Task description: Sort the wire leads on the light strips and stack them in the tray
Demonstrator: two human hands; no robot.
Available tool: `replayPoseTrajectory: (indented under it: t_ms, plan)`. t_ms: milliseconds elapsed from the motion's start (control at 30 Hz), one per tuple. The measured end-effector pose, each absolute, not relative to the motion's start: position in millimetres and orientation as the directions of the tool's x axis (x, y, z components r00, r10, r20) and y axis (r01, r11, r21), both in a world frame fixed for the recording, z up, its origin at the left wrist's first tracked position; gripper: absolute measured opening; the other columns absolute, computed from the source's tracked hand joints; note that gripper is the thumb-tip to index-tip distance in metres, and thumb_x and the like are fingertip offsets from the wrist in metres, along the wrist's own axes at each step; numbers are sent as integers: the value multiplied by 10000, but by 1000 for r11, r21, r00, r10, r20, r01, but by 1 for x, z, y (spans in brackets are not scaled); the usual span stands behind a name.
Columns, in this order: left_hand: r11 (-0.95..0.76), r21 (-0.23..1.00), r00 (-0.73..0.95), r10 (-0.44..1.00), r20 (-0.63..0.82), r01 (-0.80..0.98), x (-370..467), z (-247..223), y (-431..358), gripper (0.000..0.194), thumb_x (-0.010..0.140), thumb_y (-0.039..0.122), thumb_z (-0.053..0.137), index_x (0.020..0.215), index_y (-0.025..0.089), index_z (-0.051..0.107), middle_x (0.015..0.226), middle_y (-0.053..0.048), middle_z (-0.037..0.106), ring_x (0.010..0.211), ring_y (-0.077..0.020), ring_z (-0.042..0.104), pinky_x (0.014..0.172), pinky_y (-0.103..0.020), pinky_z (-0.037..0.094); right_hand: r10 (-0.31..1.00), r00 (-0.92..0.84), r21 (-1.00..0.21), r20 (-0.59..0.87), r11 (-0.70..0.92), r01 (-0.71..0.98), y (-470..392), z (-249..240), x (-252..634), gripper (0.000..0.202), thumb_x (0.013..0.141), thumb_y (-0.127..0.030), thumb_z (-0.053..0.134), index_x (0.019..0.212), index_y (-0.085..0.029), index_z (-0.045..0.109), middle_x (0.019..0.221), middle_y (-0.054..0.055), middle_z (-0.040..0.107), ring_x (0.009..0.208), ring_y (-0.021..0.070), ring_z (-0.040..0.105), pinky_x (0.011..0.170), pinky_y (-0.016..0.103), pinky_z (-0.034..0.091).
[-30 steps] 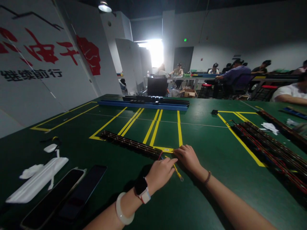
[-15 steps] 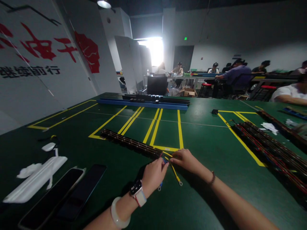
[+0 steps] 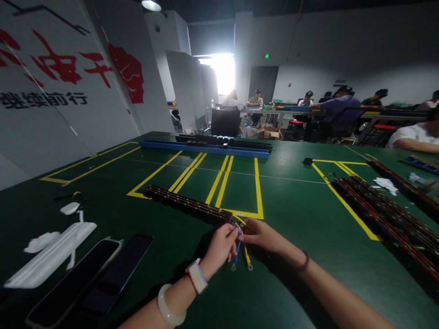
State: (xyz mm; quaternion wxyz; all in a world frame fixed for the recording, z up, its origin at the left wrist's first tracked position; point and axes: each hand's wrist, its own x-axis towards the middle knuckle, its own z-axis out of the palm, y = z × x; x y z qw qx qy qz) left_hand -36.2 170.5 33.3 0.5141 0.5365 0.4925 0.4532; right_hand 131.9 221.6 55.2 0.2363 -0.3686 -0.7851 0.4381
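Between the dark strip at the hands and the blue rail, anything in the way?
Head view: between the dark strip and blue rail, just yellow tape lines and a thin pale line across the green tabletop.

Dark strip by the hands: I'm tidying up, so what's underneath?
The strip lies on the green table, with yellow tape reaching its edge. Whether tape continues beneath is hidden.

Two ring-ended leads (image 3: 247,258) show just on the near side of the fingers (image 3: 229,230), two phone-like slabs (image 3: 118,274) to their left, one blue rail (image 3: 206,149) beyond, and one small black block (image 3: 307,161) beyond rightward.
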Motion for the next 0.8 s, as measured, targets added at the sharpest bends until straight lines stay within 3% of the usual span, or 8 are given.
replayPoseTrajectory:
  t_ms: [167, 333, 567, 800]
  plan:
    - [24, 998, 78, 997, -28, 53, -37, 40, 166, 261, 869, 401, 443, 850, 141, 465, 463, 74, 380, 352, -43, 319, 360, -150, 208, 803, -596, -908, 5, 253, 334, 216, 59, 125, 398, 753, -369, 680, 1034, -104, 582, 1005, 89, 631, 911, 182, 592, 792, 301, 477]
    - [85, 996, 143, 986, -80, -32, -36, 39, 162, 296, 884, 394, 439, 982, 119, 489, 530, 46, 451, 431, -60, 396, 402, -165, 249, 852, -511, -819, 112, 370, 438, 214, 60, 122, 270, 782, -278, 637, 995, -116, 600, 954, 81, 641, 840, 165, 598, 713, 265, 463]
    - [236, 952, 257, 949, -182, -196, -29, 34, 164, 297, 923, 320, 396, 1095, 81, 434, 605, 14, 504, 520, -82, 486, 476, -194, 311, 824, -495, -433, 276, 566, 701, 200, 68, 118, 115, 823, -225, 572, 744, -146, 599, 767, 34, 632, 672, 134, 555, 599, 229, 361]
    - [235, 927, 314, 939, -139, -293, -33, 30, 164, 326, 890, 411, 463, 1009, 108, 455, 673, 0, 531, 535, -88, 509, 505, -215, 344, 787, -564, -65, 249, 594, 802, 183, 78, 109, 158, 891, -216, 510, 820, -187, 648, 780, 37, 642, 729, 162, 573, 701, 288, 360]
